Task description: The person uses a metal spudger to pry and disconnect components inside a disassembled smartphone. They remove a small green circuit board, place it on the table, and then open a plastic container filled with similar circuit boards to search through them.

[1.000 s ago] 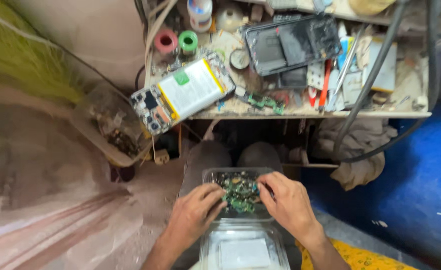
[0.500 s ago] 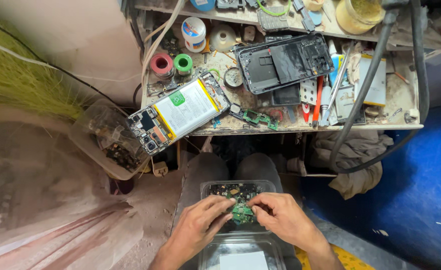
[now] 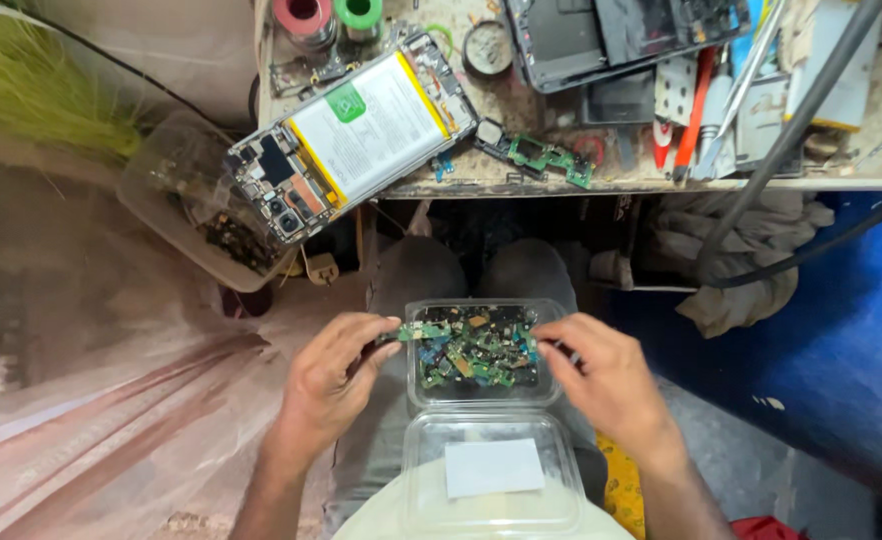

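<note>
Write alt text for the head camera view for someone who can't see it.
Seen from above, a left hand pinches a small green circuit board over a clear plastic box of tiny parts on the person's lap, the right hand at its rim. Above, an opened phone overhangs a cluttered workbench.

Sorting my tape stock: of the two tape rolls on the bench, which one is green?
The green roll is the right-hand one of the pair at the bench's top edge; the roll touching it on the left is pinkish red.
</note>
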